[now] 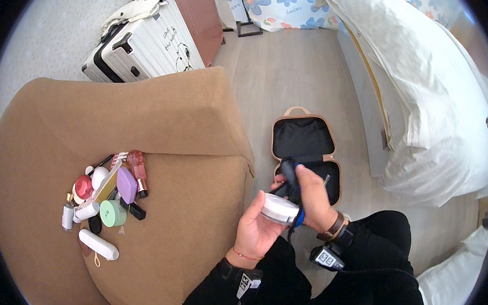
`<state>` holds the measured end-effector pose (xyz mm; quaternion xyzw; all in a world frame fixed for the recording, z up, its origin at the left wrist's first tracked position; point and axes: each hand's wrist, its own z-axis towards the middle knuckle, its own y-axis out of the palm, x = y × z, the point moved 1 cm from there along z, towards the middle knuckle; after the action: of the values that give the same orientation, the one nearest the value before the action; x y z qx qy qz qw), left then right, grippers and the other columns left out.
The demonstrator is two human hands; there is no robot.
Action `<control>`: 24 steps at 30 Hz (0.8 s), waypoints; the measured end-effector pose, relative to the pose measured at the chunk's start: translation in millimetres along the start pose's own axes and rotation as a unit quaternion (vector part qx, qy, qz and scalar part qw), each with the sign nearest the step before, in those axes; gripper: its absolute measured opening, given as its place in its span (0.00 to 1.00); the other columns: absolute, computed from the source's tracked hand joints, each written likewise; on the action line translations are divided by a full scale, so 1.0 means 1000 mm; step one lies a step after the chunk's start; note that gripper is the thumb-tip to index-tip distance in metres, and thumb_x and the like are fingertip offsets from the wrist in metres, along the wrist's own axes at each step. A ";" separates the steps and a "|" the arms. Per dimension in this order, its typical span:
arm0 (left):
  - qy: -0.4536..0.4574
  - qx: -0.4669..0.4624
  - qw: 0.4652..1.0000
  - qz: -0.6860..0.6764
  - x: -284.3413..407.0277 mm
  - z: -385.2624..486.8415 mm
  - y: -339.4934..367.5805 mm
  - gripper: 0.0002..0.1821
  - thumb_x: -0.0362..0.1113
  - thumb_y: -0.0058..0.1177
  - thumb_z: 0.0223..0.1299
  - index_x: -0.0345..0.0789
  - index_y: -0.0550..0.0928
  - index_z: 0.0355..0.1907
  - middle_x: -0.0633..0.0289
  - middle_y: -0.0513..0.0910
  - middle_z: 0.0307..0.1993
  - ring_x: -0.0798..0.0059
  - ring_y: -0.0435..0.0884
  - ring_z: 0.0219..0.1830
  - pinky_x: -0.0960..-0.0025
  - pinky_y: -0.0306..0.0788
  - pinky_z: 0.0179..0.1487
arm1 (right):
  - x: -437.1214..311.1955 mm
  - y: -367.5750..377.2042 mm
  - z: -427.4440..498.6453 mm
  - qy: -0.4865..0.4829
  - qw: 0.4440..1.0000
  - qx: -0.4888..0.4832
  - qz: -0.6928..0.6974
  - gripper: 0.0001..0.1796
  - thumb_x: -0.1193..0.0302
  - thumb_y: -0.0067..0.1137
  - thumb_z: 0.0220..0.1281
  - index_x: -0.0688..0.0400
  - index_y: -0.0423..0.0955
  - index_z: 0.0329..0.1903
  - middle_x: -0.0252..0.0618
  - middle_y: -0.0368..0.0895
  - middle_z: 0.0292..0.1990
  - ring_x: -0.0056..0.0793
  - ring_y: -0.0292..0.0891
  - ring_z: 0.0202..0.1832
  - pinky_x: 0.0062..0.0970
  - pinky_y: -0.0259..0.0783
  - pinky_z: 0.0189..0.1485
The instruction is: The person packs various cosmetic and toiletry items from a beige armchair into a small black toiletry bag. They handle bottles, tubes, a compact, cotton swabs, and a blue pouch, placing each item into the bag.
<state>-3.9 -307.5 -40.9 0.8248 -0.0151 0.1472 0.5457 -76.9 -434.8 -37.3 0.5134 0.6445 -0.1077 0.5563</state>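
Observation:
My left hand (252,230) grips a round white container (279,208) with a clear lower rim. Pressed against its right side is my right hand (314,198), holding a dark blue strap or cloth (292,182) that hangs past the container; its exact kind is hard to tell. Below and beyond both hands, a small open cosmetic case (303,135) with a tan rim and black lining lies on the floor. Its near half is partly covered by my hands, and a thin light-coloured stick-like item (327,180) shows there.
Left of me, a brown sofa (195,200) bears a pile of cosmetics, including a green jar (113,213), a purple case (126,185) and a white cylindrical device (98,244). A white suitcase (150,46) stands behind it. At right is a bed with white bedding (431,101).

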 end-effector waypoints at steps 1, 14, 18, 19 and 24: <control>0.026 0.022 0.999 0.016 0.000 0.001 -0.003 0.25 0.52 0.45 0.74 0.32 0.72 0.58 0.50 0.78 0.54 0.57 0.77 0.58 0.51 0.70 0.64 | -0.002 -0.002 0.002 0.072 0.989 0.030 0.129 0.19 0.63 0.36 0.79 0.64 0.74 0.46 0.44 0.82 0.35 0.35 0.80 0.34 0.32 0.78 0.42; -0.051 0.055 0.994 0.082 -0.024 0.005 -0.016 0.28 0.55 0.43 0.73 0.40 0.68 0.66 0.60 0.74 0.62 0.65 0.73 0.63 0.54 0.67 0.66 | 0.002 -0.003 -0.004 -0.249 0.855 -0.021 -0.455 0.19 0.64 0.48 0.74 0.66 0.76 0.32 0.57 0.77 0.24 0.57 0.76 0.29 0.45 0.70 0.30; -0.077 0.028 0.995 0.058 -0.021 0.006 -0.012 0.27 0.54 0.41 0.74 0.38 0.68 0.66 0.59 0.75 0.61 0.64 0.74 0.63 0.54 0.68 0.65 | 0.016 -0.018 0.009 -0.192 0.891 -0.002 -0.411 0.22 0.63 0.47 0.75 0.68 0.74 0.29 0.60 0.76 0.24 0.61 0.73 0.28 0.43 0.67 0.29; -0.086 0.022 0.995 0.056 -0.020 0.006 -0.012 0.27 0.54 0.40 0.74 0.38 0.68 0.66 0.59 0.75 0.61 0.64 0.74 0.62 0.54 0.68 0.64 | 0.018 -0.020 0.013 -0.185 0.893 0.020 -0.411 0.23 0.63 0.46 0.76 0.69 0.73 0.28 0.60 0.75 0.23 0.53 0.71 0.23 0.40 0.65 0.28; 0.054 0.035 0.991 0.114 -0.021 0.009 -0.018 0.26 0.53 0.36 0.74 0.42 0.68 0.67 0.60 0.76 0.61 0.64 0.73 0.64 0.56 0.67 0.66 | 0.013 -0.013 -0.010 -0.278 0.898 0.061 -0.335 0.15 0.66 0.46 0.75 0.65 0.76 0.38 0.47 0.79 0.30 0.38 0.75 0.30 0.34 0.71 0.35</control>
<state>-18.3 -311.2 -65.3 0.8269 -0.0742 0.2536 0.4964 -91.2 -426.7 -49.9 0.2488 0.5902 -0.4648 0.6113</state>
